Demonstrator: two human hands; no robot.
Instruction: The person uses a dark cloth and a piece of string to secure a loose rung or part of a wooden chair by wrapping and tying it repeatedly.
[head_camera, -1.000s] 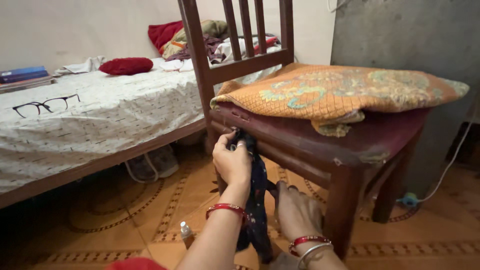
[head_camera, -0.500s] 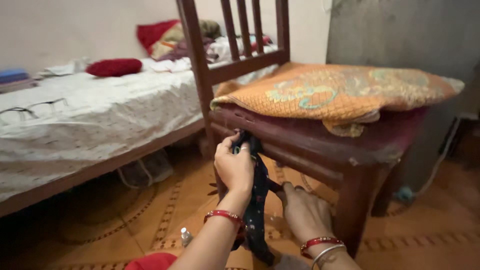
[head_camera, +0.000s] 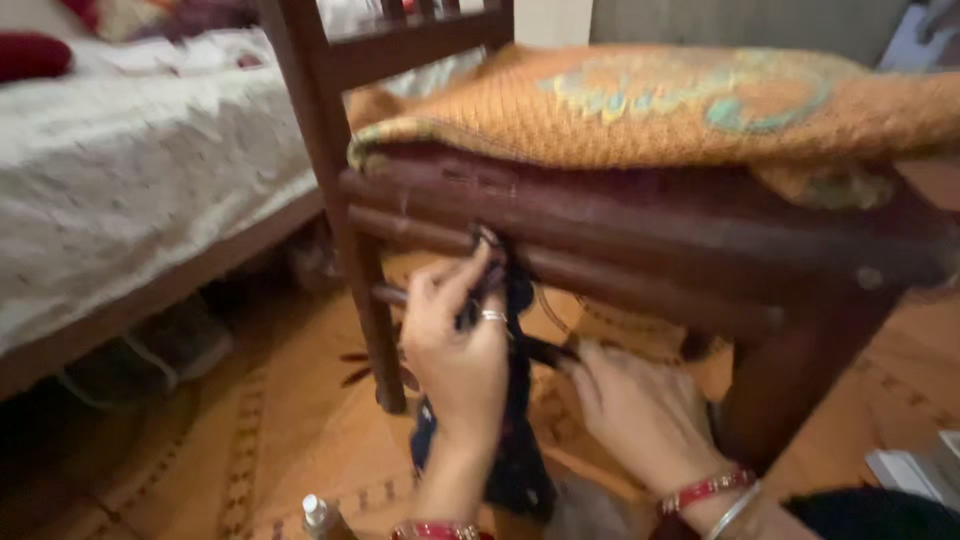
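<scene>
Here, at the middle of the frame, the left hand (head_camera: 455, 345) pinches a dark cloth strip (head_camera: 515, 400) up against the side rail of the wooden chair (head_camera: 640, 225), fingers closed on the fabric. Lower right of it, the right hand (head_camera: 640, 415) grips the strip's other part, fingers curled shut around it. The work in hand looks like fastening the strip to the rail; the next move likely calls for pulling it taut. An orange cushion (head_camera: 680, 105) sits on the seat.
</scene>
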